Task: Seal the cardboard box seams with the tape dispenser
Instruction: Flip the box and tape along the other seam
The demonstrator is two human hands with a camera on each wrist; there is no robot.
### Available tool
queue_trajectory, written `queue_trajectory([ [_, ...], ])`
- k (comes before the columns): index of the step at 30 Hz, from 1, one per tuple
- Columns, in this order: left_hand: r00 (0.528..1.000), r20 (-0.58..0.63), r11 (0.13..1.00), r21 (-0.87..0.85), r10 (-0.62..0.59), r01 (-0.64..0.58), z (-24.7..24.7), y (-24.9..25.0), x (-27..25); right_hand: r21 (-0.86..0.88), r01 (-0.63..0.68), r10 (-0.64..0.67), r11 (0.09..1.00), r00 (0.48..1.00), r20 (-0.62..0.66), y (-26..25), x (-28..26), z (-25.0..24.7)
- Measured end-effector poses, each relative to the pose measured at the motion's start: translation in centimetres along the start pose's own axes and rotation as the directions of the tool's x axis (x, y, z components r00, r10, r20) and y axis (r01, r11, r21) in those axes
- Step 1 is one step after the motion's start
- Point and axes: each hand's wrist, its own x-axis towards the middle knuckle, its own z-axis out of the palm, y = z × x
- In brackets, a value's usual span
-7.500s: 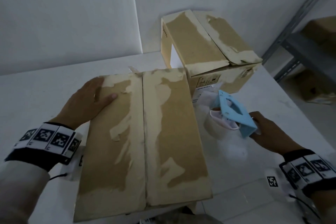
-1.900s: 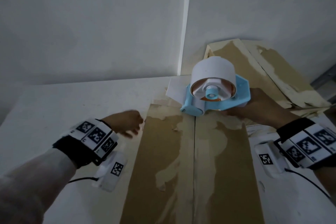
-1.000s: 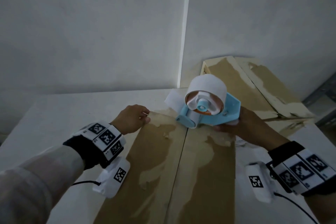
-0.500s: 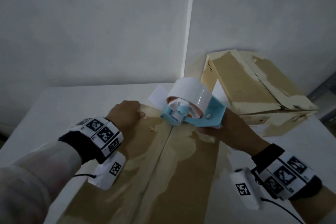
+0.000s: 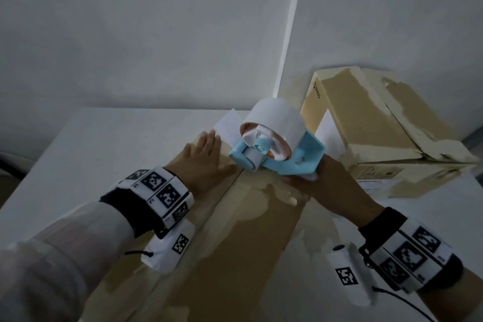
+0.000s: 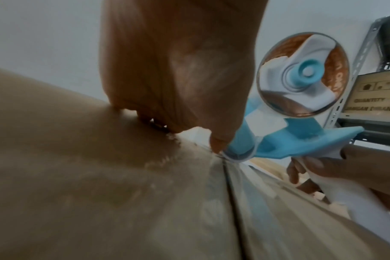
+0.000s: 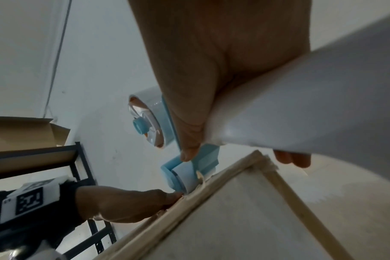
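While the white desk (image 5: 86, 144) carries everything here, the biggest thing on it is the cardboard box (image 5: 235, 243), lying flat with its two top flaps meeting in a long middle seam (image 5: 209, 219) that runs away from the person. A second box (image 5: 366, 123) sits behind it in the corner, well apart from the work.

The left hand (image 5: 202, 162) lies flat on the left flap near the far end, fingers straight and spread, pressing the card down just beside the seam. The right hand (image 5: 332, 185) has its grip clamped round the white handle of the tape dispenser (image 5: 277, 146), whose blue nose rests on the far end of the seam with the white roll standing above it.

The box looks light and fairly stiff, though the flaps would likely give under a hard push, so a flat palm beside the seam seems the right hold. Its surface is patchy where the top layer has peeled, and tape may stick less well there. The dispenser looks like light plastic and is best held by its handle, as it is.

The near end of the box is cut off at the picture's edge. Whether any tape has caught on the card under the nose I cannot tell, and the dim light blurs the roller's contact.
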Motion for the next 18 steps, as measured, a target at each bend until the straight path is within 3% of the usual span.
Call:
queue_trajectory([
  [4, 1.000, -0.014, 1.000, -0.014, -0.025, 0.025, 0.9, -0.2, 0.6, -0.245, -0.037, 0.047, 0.969, 0.998, 0.036, -0.4, 0.3, -0.5],
  [7, 0.999, -0.019, 0.999, 0.016, -0.034, 0.035, 1.0, -0.3, 0.8, -0.276, -0.030, 0.048, 0.961, 0.997, 0.058, -0.4, 0.7, -0.8],
  [11, 0.999, -0.018, 0.999, 0.015, -0.028, 0.028, 0.9, -0.2, 0.6, -0.413, 0.104, -0.058, 0.905, 0.991, 0.123, -0.3, 0.4, -1.2],
  [13, 0.999, -0.029, 0.999, 0.003, -0.039, 0.039, 0.9, -0.1, 0.6, -0.427, 0.132, -0.091, 0.895, 0.989, 0.115, 0.1, -0.4, -2.2],
  [18, 0.998, 0.036, 0.999, 0.001, -0.044, 0.044, 0.9, -0.4, 0.9, -0.359, 0.021, -0.008, 0.933, 0.999, 0.038, 1.4, -4.3, -5.5],
])
